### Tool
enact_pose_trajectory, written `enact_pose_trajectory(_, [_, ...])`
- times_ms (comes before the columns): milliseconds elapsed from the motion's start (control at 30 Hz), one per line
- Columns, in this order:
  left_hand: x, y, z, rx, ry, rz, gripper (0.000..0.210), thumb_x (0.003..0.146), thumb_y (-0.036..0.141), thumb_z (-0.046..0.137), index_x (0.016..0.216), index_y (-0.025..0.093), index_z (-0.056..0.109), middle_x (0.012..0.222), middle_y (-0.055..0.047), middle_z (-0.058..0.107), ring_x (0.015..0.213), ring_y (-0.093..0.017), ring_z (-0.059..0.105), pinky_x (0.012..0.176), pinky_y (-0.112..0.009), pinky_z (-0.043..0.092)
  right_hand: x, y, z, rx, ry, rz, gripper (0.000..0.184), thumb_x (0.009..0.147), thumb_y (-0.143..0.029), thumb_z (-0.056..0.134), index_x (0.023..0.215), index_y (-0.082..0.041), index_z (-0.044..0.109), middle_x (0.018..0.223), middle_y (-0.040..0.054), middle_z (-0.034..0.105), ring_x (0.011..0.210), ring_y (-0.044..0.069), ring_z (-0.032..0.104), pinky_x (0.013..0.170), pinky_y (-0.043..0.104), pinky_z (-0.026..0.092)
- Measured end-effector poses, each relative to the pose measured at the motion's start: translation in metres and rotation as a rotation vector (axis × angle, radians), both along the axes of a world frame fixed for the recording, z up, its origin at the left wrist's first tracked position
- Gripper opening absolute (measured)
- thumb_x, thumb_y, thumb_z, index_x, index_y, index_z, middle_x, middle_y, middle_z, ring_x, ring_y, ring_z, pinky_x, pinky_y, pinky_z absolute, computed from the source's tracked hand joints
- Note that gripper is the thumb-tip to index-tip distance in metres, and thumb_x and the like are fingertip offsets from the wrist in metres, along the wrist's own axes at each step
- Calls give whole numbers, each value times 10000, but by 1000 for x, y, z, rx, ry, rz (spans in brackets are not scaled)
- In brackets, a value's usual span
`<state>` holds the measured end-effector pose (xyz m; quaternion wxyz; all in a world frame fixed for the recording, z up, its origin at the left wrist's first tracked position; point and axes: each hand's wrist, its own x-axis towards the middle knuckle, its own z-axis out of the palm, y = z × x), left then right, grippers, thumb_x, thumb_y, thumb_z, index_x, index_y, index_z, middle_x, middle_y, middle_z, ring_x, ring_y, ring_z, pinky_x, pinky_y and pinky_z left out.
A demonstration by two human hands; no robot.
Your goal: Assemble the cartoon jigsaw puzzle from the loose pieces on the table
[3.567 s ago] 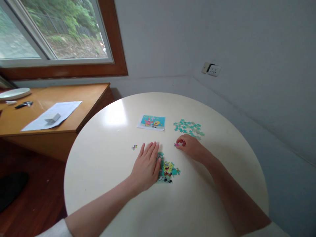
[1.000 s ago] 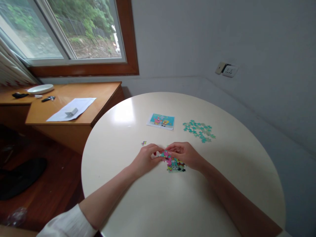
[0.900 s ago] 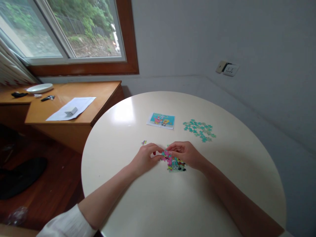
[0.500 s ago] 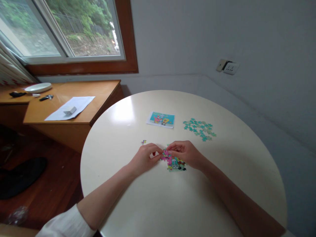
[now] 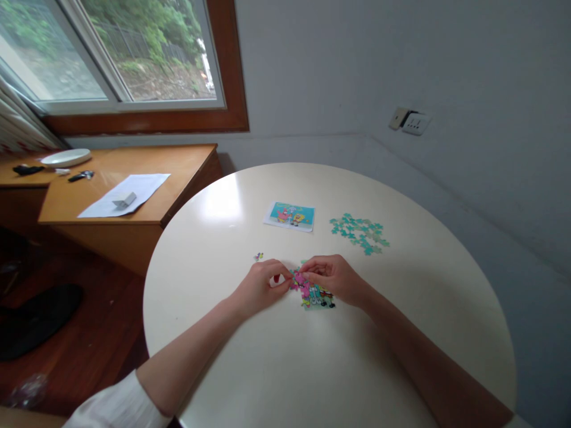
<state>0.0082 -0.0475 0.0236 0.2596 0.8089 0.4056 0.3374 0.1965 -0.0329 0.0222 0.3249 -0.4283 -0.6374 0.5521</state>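
Note:
A partly joined jigsaw puzzle [image 5: 314, 295] with pink, teal and yellow cartoon figures lies flat on the round table. At its left edge my left hand [image 5: 265, 282] pinches a pink puzzle piece [image 5: 294, 279] between thumb and fingertips. My right hand [image 5: 332, 276] reaches over the top of the puzzle, its thumb and fingers closed at the pink part; the fingers cover some of the picture, and I cannot make out whether they grip a separate piece.
A reference picture card [image 5: 291, 216] lies beyond my hands. Loose teal pieces [image 5: 360, 232] are spread to its right, and a small loose piece [image 5: 259, 256] rests left of the puzzle. The white round table [image 5: 267, 368] stands near a wooden desk [image 5: 187, 172].
Both hands stay at the puzzle with only slight finger movement at the pink pieces. The whole view has shifted a little.

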Motion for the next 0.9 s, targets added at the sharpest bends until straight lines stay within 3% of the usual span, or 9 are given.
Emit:
enact_pose_trajectory(167, [-2,1,0,-32,22,-19,112,689,94,532,656,151,623,629,4,609,553,-67,483,561,-176,395,1,2,-2,46,-24,-56,202,624,-325,642,711,-143,650,618,26,647,568,135,585,527,232,448])
enact_pose_trajectory(433, [-8,0,7,-39,181,-200,154,757,160,501,664,144,623,622,-5,553,541,-62,451,519,-158,351,3,6,-7,109,-98,-119,188,640,-307,601,730,-148,646,650,38,654,575,138,583,536,241,450])
enact_pose_trajectory(900, [-6,0,2,-69,293,-214,159,747,142,487,632,143,596,624,4,519,521,-57,424,510,-165,322,2,2,-3,280,-276,-91,176,704,-262,549,745,-133,662,649,34,651,527,99,507,494,211,384])
